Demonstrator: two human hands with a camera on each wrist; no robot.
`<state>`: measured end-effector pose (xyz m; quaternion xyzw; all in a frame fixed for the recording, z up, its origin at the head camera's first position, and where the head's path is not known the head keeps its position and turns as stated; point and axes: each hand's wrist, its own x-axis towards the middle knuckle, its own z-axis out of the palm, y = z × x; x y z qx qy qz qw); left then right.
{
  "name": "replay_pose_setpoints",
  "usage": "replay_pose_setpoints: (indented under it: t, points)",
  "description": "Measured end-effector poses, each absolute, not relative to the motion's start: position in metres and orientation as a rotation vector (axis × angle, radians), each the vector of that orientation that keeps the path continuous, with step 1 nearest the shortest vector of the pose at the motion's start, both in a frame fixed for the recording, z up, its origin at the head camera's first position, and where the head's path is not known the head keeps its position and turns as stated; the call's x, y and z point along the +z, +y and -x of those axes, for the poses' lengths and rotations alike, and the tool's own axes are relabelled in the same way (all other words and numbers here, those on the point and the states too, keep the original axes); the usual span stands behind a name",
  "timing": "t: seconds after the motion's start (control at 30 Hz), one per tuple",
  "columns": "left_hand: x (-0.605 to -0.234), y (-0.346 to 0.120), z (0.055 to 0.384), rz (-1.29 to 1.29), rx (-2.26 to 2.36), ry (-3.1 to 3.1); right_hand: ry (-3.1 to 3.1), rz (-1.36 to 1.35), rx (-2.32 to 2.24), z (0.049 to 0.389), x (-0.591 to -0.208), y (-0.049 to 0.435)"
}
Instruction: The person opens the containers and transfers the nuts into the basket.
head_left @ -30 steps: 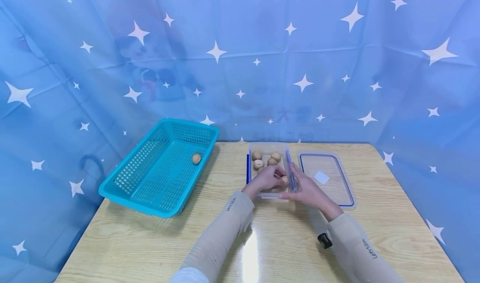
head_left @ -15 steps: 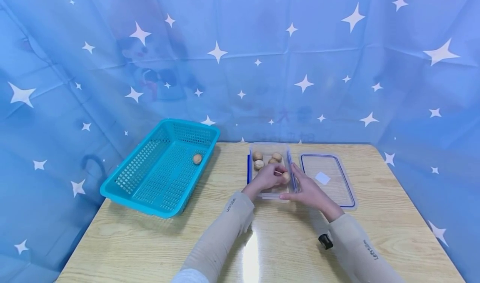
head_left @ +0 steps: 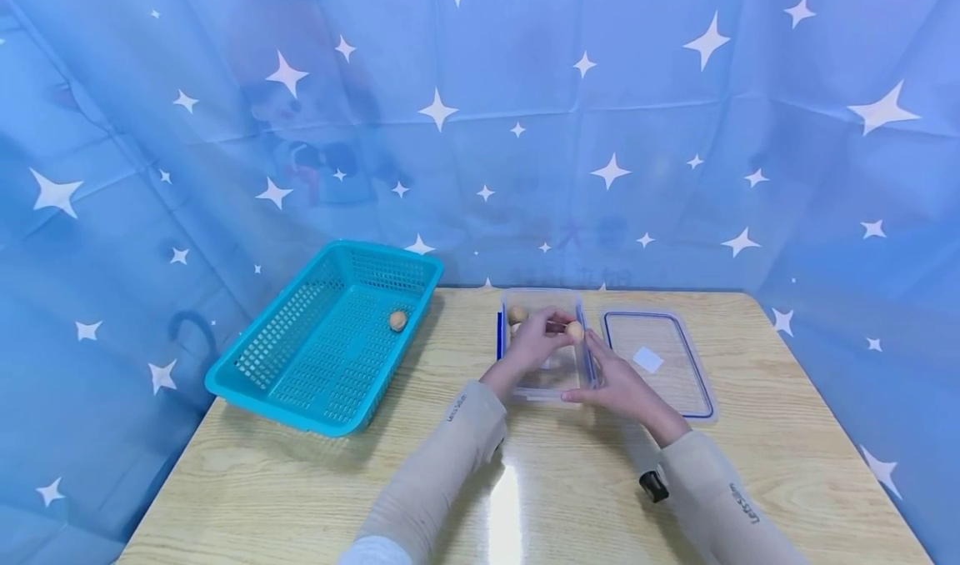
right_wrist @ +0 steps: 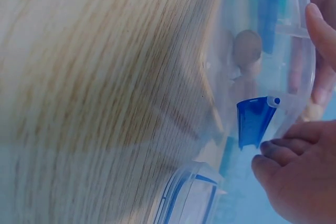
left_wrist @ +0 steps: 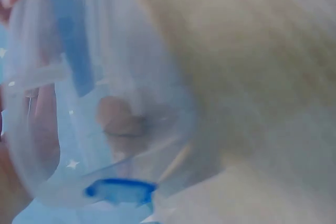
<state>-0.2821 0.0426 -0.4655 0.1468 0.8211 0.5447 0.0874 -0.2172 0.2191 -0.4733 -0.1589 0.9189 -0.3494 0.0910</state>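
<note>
My left hand [head_left: 531,344] reaches over a clear plastic box [head_left: 551,394] and pinches a walnut [head_left: 574,332] in its fingertips, near the box's right rim. My right hand [head_left: 621,386] holds the box by its right side, thumb at the front corner and fingers along the side. More walnuts [head_left: 517,315] lie at the back left inside the box, partly covered by the left hand. Through the cloudy wall, the right wrist view shows a walnut [right_wrist: 247,48] above a blue latch [right_wrist: 255,121]. The left wrist view is blurred.
A turquoise perforated basket [head_left: 300,422] stands to the left, with one walnut [head_left: 397,321] near its right wall. Right of the box lies its clear lid [head_left: 660,386] with a blue seal and a white label. A starry blue curtain [head_left: 480,73] hangs behind the wooden table [head_left: 585,507].
My left hand has raised its walnut and moved it toward the back, along the box's right side, now covering more walnuts. The right hand keeps its hold. The head view has tilted slightly.
</note>
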Motion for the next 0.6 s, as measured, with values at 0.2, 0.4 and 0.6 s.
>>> replay_pose_setpoints:
  t: [0.2,0.4,0.6]
  points:
    - [-0.442,0.037,0.287,-0.453,1.677,2.432,2.739,0.466,-1.040,0.218,-0.472,0.219]
    - [-0.425,0.028,0.294,-0.483,1.690,2.484,2.750,0.466,-1.016,0.220,-0.472,0.219]
    - [-0.412,0.010,0.302,-0.500,1.708,2.507,2.751,0.461,-1.002,0.220,-0.475,0.219]
